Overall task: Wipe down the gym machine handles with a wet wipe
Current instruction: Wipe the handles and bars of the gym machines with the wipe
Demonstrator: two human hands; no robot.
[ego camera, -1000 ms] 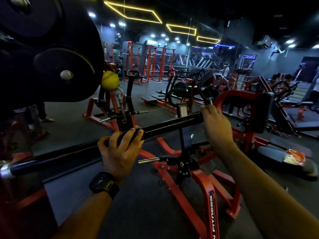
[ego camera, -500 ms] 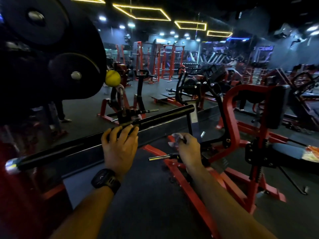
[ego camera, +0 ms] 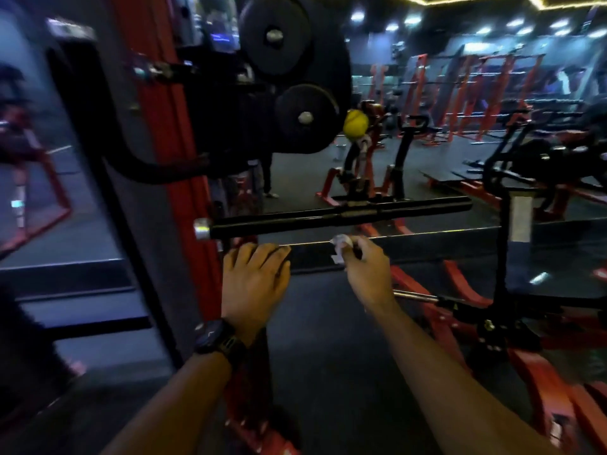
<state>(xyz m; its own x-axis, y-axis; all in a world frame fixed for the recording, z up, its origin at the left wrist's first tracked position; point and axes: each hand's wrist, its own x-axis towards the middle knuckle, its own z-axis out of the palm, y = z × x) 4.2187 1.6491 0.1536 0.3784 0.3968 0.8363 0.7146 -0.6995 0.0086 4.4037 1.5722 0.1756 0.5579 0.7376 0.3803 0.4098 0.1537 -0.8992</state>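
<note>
Dim gym surrounded you: your right hand (ego camera: 368,270) pinched the wet wipe (ego camera: 340,247), left hand (ego camera: 254,274) spread empty, handle bar (ego camera: 338,215) apparently still unwiped.

No text, brand, number or sign can be read anywhere. The red machine frame (ego camera: 538,385) at the lower right bears a pale mark near the bottom edge, too blurred to make out. The watch (ego camera: 218,339) face is dark with only a faint glint. A pale plate (ego camera: 520,218) on the black upright shows no legible print.
</note>
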